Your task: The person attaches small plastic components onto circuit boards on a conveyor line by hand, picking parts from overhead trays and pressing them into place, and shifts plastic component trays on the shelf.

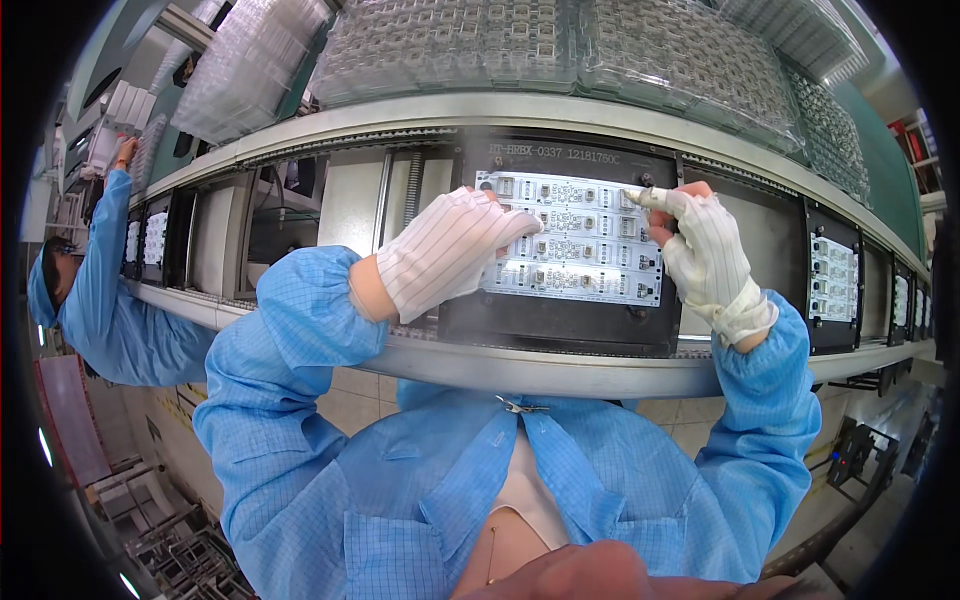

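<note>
In front of me a white circuit board panel (575,282), with several rows of small square components, lies on a black carrier plate (560,325). My left hand (450,250), in a white striped glove with bare fingertips, is closed at the panel's left edge, its thumb reaching over the board. At the upper right corner my right hand (705,245), gloved alike, has bent fingers on the panel's edge, the index finger stretched over its top. What lies under the curled fingers is partly hidden.
The carrier sits between the rails of a conveyor (480,368). Further right another carrier (833,280) bears a similar panel. Beyond the far rail stand stacks of clear plastic trays (450,50). At the left a co-worker in blue (130,310) reaches over the line.
</note>
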`<state>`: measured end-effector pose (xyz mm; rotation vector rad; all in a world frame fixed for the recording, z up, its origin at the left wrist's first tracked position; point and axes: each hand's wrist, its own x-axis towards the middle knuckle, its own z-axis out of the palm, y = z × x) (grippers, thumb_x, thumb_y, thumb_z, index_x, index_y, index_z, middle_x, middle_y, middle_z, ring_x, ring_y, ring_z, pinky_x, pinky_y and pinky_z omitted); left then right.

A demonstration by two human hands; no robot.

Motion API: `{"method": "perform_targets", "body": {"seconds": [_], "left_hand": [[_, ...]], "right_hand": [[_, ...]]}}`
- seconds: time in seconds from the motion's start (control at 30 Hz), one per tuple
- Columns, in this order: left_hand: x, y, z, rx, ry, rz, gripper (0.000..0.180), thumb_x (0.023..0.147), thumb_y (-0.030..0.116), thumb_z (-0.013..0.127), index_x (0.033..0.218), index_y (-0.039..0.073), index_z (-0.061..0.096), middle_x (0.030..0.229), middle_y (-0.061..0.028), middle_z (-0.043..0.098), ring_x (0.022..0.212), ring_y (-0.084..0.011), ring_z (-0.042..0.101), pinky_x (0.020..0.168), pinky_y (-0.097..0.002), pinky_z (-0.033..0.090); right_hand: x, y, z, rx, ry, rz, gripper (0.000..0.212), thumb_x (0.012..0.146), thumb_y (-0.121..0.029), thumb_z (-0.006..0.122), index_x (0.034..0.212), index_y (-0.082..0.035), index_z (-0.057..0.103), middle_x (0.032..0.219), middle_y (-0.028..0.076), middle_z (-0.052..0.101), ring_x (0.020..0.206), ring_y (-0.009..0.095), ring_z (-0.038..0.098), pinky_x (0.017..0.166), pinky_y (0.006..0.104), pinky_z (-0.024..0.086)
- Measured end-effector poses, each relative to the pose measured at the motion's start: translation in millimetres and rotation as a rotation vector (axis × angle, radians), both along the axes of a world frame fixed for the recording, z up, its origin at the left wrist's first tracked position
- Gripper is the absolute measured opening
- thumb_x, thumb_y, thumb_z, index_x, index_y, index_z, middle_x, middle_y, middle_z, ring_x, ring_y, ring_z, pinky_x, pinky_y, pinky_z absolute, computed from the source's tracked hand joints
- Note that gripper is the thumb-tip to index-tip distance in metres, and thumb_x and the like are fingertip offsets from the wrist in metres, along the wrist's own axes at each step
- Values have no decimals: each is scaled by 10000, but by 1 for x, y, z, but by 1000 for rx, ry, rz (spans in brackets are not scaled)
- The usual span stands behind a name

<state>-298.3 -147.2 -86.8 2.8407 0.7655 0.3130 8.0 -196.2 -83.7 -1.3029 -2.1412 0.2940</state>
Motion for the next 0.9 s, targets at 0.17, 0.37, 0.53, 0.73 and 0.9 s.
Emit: {"method": "perform_targets", "body": {"seconds": [0.17,0.37,0.53,0.73,0.9], "left_hand": [[8,-8,0,90,-26,-19,338,794,31,643,1117,125,606,779,-82,606,801,-277,627,751,-390,489],[1,-3,-5,17,-56,-28,347,814,70,675,1155,111,626,820,-81,629,837,-281,622,765,-385,496],[-15,3,-5,-187,-334,-18,385,787,117,744,1158,82,645,938,-94,660,836,-278,629,757,-380,506],[-29,10,-15,-53,-434,40,395,773,63,765,1154,76,661,1014,-125,656,875,-302,631,774,-395,519],[-37,15,-20,-88,-493,83,350,810,48,720,1154,78,665,1005,-124,656,914,-310,638,792,-396,530]], "right_hand": [[0,-16,5,-80,9,30,480,731,57,699,1185,-94,653,867,83,630,821,284,624,739,378,496],[-11,-25,-3,-156,19,-85,645,718,86,664,1326,-120,604,823,69,639,776,272,612,721,373,493],[-23,-28,-8,-93,-39,-33,666,728,96,636,1355,-121,589,837,64,628,790,264,604,769,369,492],[-27,-24,-15,-82,-180,17,645,726,84,590,1347,-92,564,762,22,599,799,240,605,793,375,456],[-34,-18,1,-305,-145,-91,612,745,95,579,1307,-148,609,823,72,651,742,279,618,783,395,491]]}}
